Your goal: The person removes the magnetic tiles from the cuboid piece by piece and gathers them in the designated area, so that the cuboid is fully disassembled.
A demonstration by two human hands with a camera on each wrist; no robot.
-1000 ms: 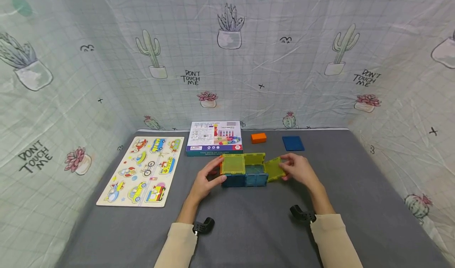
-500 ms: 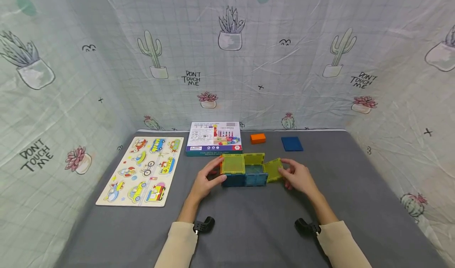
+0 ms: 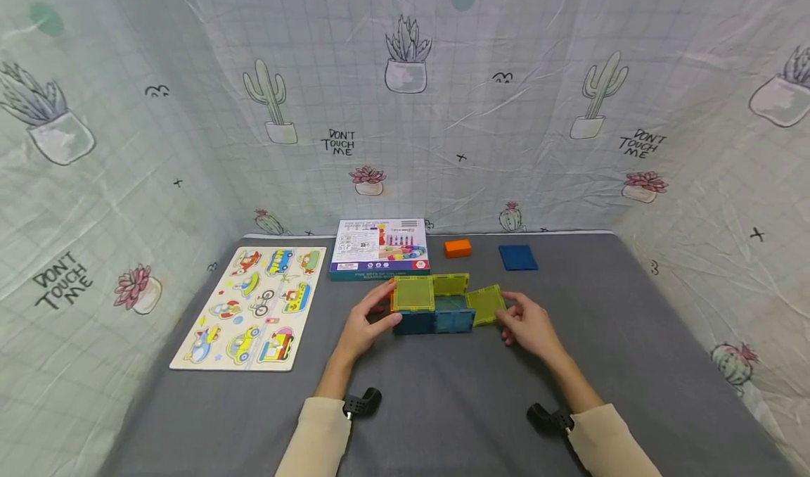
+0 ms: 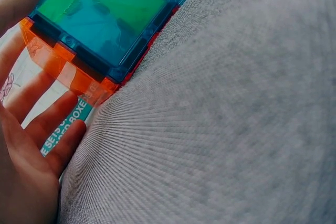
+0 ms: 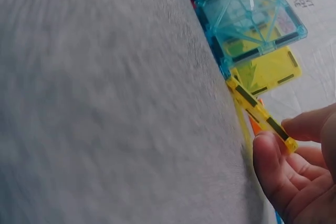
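Note:
A low box of see-through magnetic tiles (image 3: 414, 322) stands mid-table, with blue front walls, an orange left end and a yellow top over its left half. The right half is uncovered, and a yellow tile stands up behind it. My left hand (image 3: 362, 329) grips the box's left end, thumb on the front blue tile (image 4: 100, 19) and index finger by the orange one (image 4: 65, 69). At the box's right end, my right hand (image 3: 528, 326) pinches a loose yellow tile (image 5: 260, 116) between thumb and fingers. That tile leans, its inner edge against the box's lower corner.
A picture puzzle board (image 3: 249, 308) lies at the left. Behind the tile box are a flat cardboard box (image 3: 380, 248), an orange block (image 3: 458, 248) and a dark blue tile (image 3: 517, 257). A printed cloth (image 3: 462, 125) hangs round the grey table (image 3: 430, 406).
My right hand has shifted slightly toward me along the yellow tile's outer edge, and the tile has tipped a little. The left hand holds the box in the same place.

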